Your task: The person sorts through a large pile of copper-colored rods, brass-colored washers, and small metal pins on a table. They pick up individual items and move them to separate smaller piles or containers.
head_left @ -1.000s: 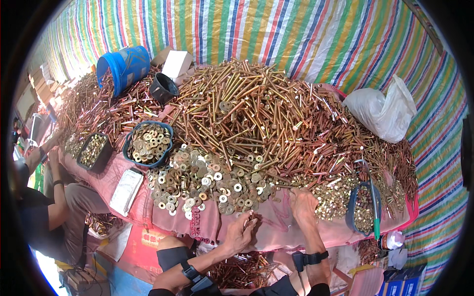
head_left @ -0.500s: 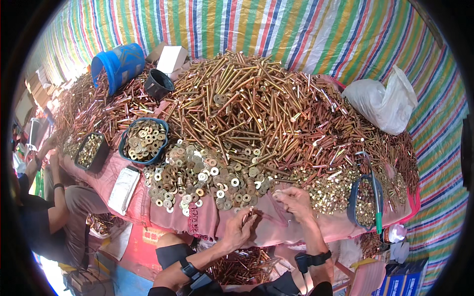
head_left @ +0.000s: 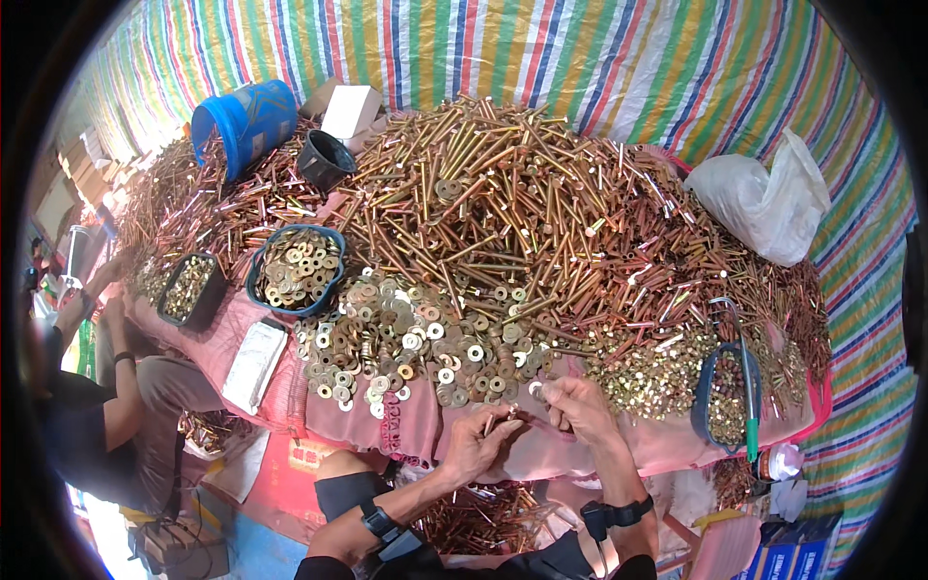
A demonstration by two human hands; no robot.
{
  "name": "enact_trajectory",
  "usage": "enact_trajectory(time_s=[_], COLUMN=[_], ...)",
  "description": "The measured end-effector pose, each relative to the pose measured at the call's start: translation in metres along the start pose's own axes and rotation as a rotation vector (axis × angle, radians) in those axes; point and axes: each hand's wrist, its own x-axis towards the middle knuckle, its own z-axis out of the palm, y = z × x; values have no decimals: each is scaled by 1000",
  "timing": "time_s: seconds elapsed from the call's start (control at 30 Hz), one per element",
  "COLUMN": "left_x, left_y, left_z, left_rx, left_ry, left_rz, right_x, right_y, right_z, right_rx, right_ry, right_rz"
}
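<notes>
My left hand (head_left: 476, 447) is closed in front of the washer pile, fingers round a bolt (head_left: 513, 414); only its end shows past the fingertips. Just to the right, my right hand (head_left: 582, 408) pinches a washer (head_left: 535, 388) between thumb and fingertips. The two hands are close together but apart, over the near edge of the pink cloth (head_left: 416, 423). Beyond them lies a heap of loose flat washers (head_left: 411, 340). A large mound of long brassy bolts (head_left: 483, 208) rises behind it, and small nuts (head_left: 643, 377) are spread to the right.
A blue tub of washers (head_left: 254, 280) and a dark tub of nuts (head_left: 217, 295) stand left. At right, a green-handled tool (head_left: 752, 435) lies against another nut tub (head_left: 704, 411). A blue bucket (head_left: 256, 126) lies tipped far left. A co-worker's arm (head_left: 118, 406) shows at left.
The whole view has shifted slightly, so the piles appear farther right. My hands have come closer together, the bolt's end nearing the washer. Both grips stay closed.
</notes>
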Motion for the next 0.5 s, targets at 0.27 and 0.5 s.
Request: enact_trajectory(time_s=[0.27, 0.5], left_x=[-1, -1], left_y=[0, 4], left_z=[-2, 0], left_rx=[-28, -70], left_ry=[-25, -16], left_rz=[-111, -50], right_x=[5, 16], right_y=[8, 16], right_z=[17, -13], right_rx=[-137, -499], right_ry=[-29, 450], right_rz=[19, -326])
